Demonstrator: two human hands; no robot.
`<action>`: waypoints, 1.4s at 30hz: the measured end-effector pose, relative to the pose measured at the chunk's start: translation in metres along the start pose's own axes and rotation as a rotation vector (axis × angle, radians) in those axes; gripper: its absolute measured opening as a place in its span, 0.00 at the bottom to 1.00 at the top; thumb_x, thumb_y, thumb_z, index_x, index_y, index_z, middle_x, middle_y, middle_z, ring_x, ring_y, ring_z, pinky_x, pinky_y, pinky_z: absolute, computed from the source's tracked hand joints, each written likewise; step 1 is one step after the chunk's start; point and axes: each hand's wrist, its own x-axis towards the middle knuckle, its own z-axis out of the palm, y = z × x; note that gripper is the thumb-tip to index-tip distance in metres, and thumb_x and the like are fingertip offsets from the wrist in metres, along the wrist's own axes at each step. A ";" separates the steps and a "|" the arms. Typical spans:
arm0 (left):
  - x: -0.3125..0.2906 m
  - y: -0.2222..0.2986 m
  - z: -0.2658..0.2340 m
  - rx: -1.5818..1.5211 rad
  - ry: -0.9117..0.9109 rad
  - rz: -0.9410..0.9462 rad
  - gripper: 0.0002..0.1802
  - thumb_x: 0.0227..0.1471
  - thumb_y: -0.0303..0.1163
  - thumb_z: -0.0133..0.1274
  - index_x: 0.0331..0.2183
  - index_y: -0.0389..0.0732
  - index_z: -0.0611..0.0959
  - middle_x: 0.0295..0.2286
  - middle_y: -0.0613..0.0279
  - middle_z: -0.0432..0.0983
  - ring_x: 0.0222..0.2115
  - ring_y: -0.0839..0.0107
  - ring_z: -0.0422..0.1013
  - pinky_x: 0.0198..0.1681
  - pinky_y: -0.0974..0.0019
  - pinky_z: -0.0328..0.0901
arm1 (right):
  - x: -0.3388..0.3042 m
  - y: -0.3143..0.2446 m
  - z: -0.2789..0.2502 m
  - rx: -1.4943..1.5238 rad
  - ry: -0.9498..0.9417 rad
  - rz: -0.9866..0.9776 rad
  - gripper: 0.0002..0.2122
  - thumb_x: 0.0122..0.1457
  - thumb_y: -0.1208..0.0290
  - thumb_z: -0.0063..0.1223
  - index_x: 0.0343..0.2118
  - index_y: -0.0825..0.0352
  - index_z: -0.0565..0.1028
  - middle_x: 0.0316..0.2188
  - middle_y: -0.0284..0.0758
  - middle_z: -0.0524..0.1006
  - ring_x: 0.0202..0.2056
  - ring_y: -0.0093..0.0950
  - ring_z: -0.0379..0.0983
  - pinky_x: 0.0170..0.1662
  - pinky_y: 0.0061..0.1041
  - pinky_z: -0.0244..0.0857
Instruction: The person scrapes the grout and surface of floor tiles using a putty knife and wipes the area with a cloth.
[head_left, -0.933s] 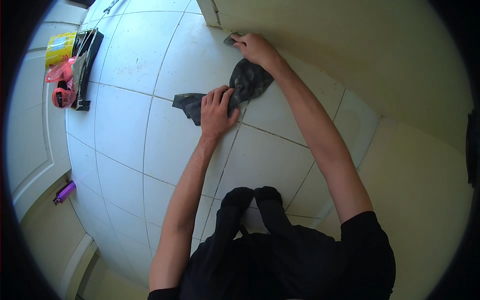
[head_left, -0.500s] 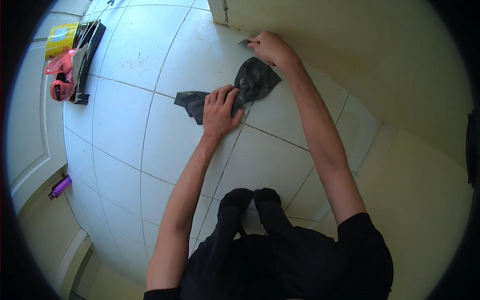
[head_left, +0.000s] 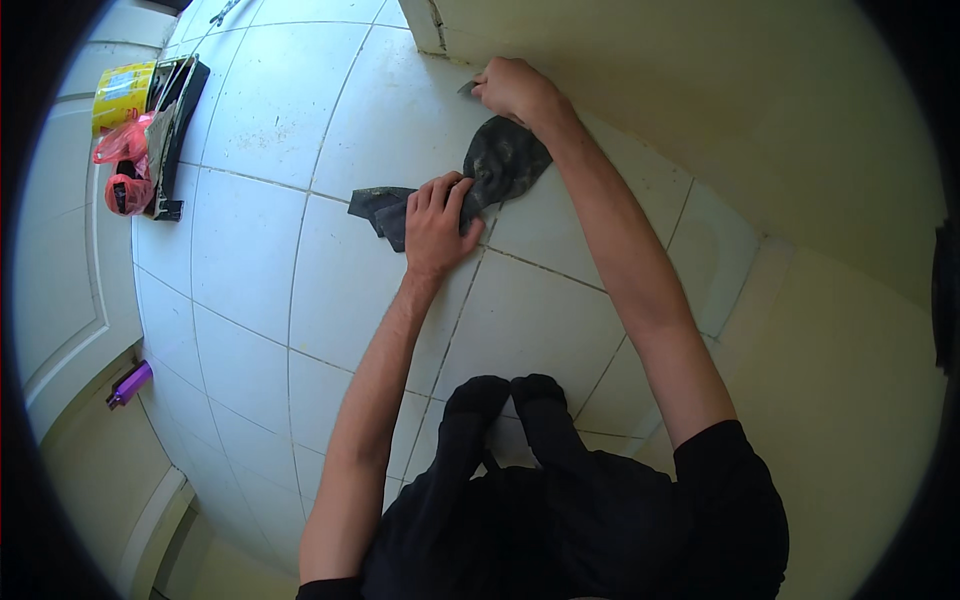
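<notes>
My left hand [head_left: 438, 225] rests on a crumpled dark grey cloth [head_left: 507, 160] on the tiled floor, its fingers curled over the bunched middle. One end of the cloth spreads out left of that hand, and the wider end lies toward my right hand. Beyond it, close to the foot of the wall, my right hand [head_left: 518, 92] is closed around a scraper [head_left: 467, 88]. Only a small grey blade tip pokes out on the left side of the fist; the handle is hidden in my fingers.
A cream wall [head_left: 650, 90] runs along the right. At the far left, a black tray [head_left: 183, 125] holds a yellow tub [head_left: 122, 95] and pink plastic bags [head_left: 127, 165]. A purple bottle [head_left: 130, 384] lies by the left wall, near a white panelled door [head_left: 60, 240].
My right hand and the scraper have shifted slightly left along the wall's foot. My left hand stays on the cloth, whose right end sits a little further left.
</notes>
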 end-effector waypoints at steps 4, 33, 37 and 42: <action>-0.001 -0.004 -0.002 -0.001 -0.005 -0.003 0.29 0.37 0.33 0.61 0.47 0.42 0.78 0.46 0.61 0.72 0.48 0.60 0.68 0.51 0.58 0.62 | -0.009 -0.012 -0.006 0.067 0.029 -0.023 0.16 0.62 0.65 0.54 0.53 0.59 0.77 0.40 0.45 0.81 0.40 0.39 0.78 0.46 0.34 0.70; -0.005 0.000 0.004 0.014 0.012 0.035 0.30 0.39 0.33 0.58 0.48 0.41 0.76 0.47 0.58 0.72 0.50 0.57 0.67 0.53 0.55 0.61 | -0.038 -0.016 0.025 -0.091 0.272 -0.205 0.13 0.60 0.67 0.51 0.46 0.63 0.79 0.31 0.47 0.81 0.37 0.45 0.79 0.41 0.42 0.73; -0.008 0.001 0.003 0.024 0.012 0.033 0.30 0.40 0.32 0.57 0.49 0.41 0.76 0.48 0.57 0.71 0.51 0.57 0.66 0.54 0.54 0.60 | -0.130 0.012 0.022 0.120 0.446 -0.161 0.19 0.64 0.63 0.49 0.58 0.53 0.72 0.31 0.46 0.81 0.34 0.46 0.78 0.39 0.41 0.72; -0.007 0.007 0.002 0.023 0.028 0.071 0.29 0.41 0.31 0.58 0.49 0.41 0.76 0.48 0.59 0.71 0.51 0.58 0.66 0.54 0.55 0.60 | -0.246 0.140 0.070 0.179 0.560 -0.131 0.23 0.67 0.66 0.47 0.65 0.51 0.63 0.32 0.45 0.81 0.29 0.40 0.79 0.36 0.34 0.71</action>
